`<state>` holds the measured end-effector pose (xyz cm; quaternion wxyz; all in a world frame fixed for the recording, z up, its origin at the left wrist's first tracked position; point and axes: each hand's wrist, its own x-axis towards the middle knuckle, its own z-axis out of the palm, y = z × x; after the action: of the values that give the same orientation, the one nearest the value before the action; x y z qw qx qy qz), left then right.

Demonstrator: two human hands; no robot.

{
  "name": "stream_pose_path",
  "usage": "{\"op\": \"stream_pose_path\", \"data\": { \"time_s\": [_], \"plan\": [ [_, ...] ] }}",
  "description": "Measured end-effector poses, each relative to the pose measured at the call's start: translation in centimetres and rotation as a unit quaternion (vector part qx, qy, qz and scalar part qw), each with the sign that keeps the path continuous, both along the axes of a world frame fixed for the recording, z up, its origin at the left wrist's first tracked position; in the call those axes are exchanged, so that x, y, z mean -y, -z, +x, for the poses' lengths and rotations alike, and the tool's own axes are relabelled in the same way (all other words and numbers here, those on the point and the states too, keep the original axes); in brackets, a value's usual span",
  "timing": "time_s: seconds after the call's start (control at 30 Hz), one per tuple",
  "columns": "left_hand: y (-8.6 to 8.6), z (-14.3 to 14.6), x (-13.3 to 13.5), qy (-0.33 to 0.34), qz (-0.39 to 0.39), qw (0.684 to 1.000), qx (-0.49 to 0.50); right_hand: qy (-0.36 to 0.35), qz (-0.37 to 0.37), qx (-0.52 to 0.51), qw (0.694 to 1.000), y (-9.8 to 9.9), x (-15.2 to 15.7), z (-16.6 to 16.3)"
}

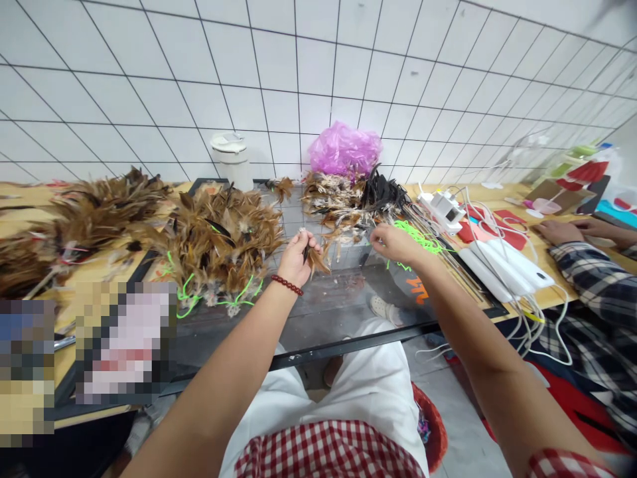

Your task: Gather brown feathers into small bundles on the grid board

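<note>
My left hand, with a dark red bead bracelet on its wrist, is closed around a small bunch of brown feathers; their tips hang out to the right. To its right, above the glass sheet, my right hand has thumb and fingers pinched together; anything between them is too small to make out. Bright green cords lie just beyond that hand. Behind both hands spreads a pile of pale-quilled feathers with black feathers beside it. Left of my left hand lies a big heap of brown feathers, with green cords at its front.
A white lidded canister and a pink plastic bag stand by the tiled wall. More brown feathers lie far left. At right are thin sticks, a white power strip, cables, red pieces and another person's hands.
</note>
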<state>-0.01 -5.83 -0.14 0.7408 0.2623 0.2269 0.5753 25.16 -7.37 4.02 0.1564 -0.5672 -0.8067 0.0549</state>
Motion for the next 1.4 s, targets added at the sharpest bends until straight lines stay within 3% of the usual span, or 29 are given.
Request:
{"op": "stream_pose_path", "data": {
  "time_s": [0.07,0.17,0.23,0.3,0.4,0.57,0.73,0.87,1.07,1.27,1.4],
  "plan": [
    [-0.1,0.0,0.1,0.013,0.000,1.000,-0.006,0.010,0.031,-0.208,0.978,-1.6,0.0,0.1],
    [-0.3,0.1,0.3,0.028,-0.007,1.000,-0.012,-0.031,0.026,-0.483,0.875,-3.7,0.3,-0.6],
    [-0.5,0.2,0.5,0.029,-0.007,0.999,-0.018,-0.062,-0.009,-0.575,0.816,-4.0,0.3,-2.1],
    [-0.8,0.3,0.7,0.039,0.005,0.999,-0.029,-0.078,-0.055,-0.608,0.789,-3.1,0.2,-4.2],
    [-0.8,0.4,1.1,0.085,0.031,0.993,-0.071,-0.086,-0.094,-0.601,0.789,-0.3,-0.3,-7.4],
    [0.1,1.1,1.4,0.146,0.058,0.968,-0.195,-0.046,-0.067,-0.582,0.809,3.2,-0.5,-9.4],
    [0.4,1.6,1.6,0.129,0.094,0.956,-0.247,-0.009,-0.066,-0.598,0.799,3.5,-0.2,-8.5],
    [0.3,1.5,1.6,0.105,0.096,0.962,-0.235,0.000,-0.105,-0.616,0.781,3.4,0.2,-8.9],
    [0.5,1.1,1.4,0.093,0.072,0.974,-0.191,-0.087,-0.206,-0.601,0.767,3.2,1.4,-10.4],
    [1.0,0.9,1.2,0.177,0.039,0.972,-0.147,-0.057,-0.215,-0.592,0.775,4.5,1.5,-9.8],
    [1.5,0.8,0.8,0.192,0.052,0.968,-0.151,-0.053,-0.223,-0.598,0.768,5.3,0.8,-9.2]
  ]
}}
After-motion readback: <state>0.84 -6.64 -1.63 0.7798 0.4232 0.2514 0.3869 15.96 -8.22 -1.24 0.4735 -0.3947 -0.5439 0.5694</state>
